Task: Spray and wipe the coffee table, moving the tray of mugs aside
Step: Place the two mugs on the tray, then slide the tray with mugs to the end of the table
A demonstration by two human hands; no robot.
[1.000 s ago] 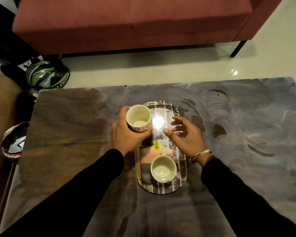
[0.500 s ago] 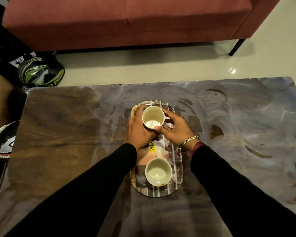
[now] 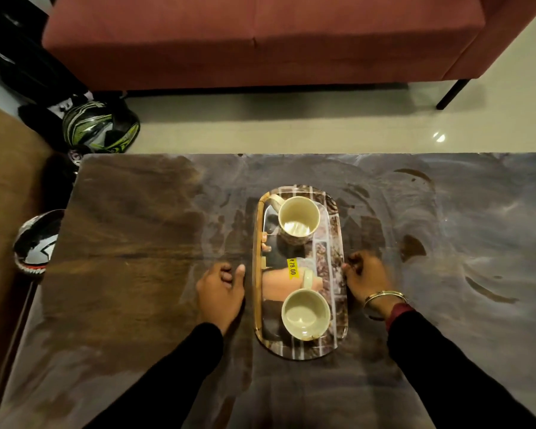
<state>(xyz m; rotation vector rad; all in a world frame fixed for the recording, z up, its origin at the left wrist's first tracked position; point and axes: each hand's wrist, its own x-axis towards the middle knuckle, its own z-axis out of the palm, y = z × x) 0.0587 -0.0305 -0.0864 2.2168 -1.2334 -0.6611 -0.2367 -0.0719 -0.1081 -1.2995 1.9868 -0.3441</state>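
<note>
An oblong patterned tray (image 3: pixel 300 354) lies lengthwise in the middle of the dark streaked coffee table (image 3: pixel 136 243). Two cream mugs stand on it: the far mug (image 3: pixel 298 218) with its handle pointing left and the near mug (image 3: pixel 305 314). A yellow price sticker (image 3: pixel 291 267) sits between them. My left hand (image 3: pixel 222 292) rests on the table just left of the tray, fingers loosely curled, a small gap from the rim. My right hand (image 3: pixel 369 280) is at the tray's right side, curled fingertips at the rim. Neither hand holds anything.
A red sofa (image 3: pixel 260 41) stands beyond the table across a strip of pale floor, its black leg (image 3: pixel 452 94) at the right. A green-black helmet (image 3: pixel 99 126) and a second helmet (image 3: pixel 36 243) lie on the floor by the table's left end.
My left hand set the far mug down on the tray and let go. Both hands then drew back and apart to the tray's left and right sides.
</note>
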